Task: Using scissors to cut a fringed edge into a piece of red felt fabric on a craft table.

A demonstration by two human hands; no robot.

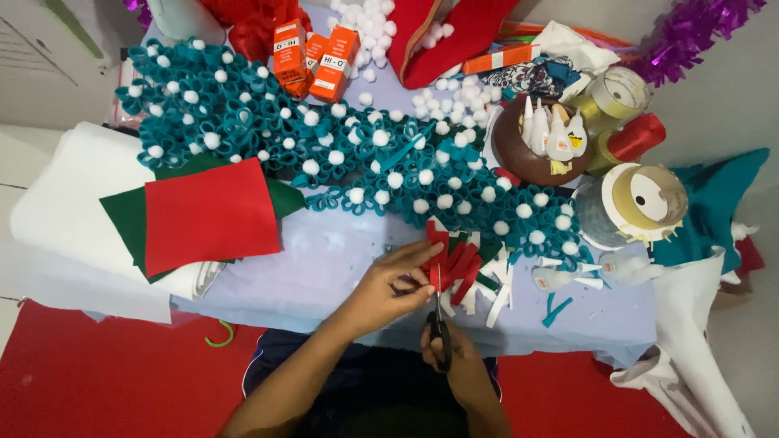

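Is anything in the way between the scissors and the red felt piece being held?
Nothing visible. The scissors in the right hand point straight up at the red felt piece pinched by the left hand.

The flat felt sheet (207,212) at nine o'clock is plain red, lying over a dark green felt sheet (122,217). The looped felt garland (268,122) across the middle is teal, dotted with white pompoms (381,138). Small cardboard glue boxes (316,55) at twelve o'clock are orange with white labels. The desk (324,259) is pale lavender. The cut felt strips (454,264) are red, the scissors (439,331) black-handled. At one o'clock the tinsel strand (690,28) is shiny purple, and the round bowl (527,150) brown.
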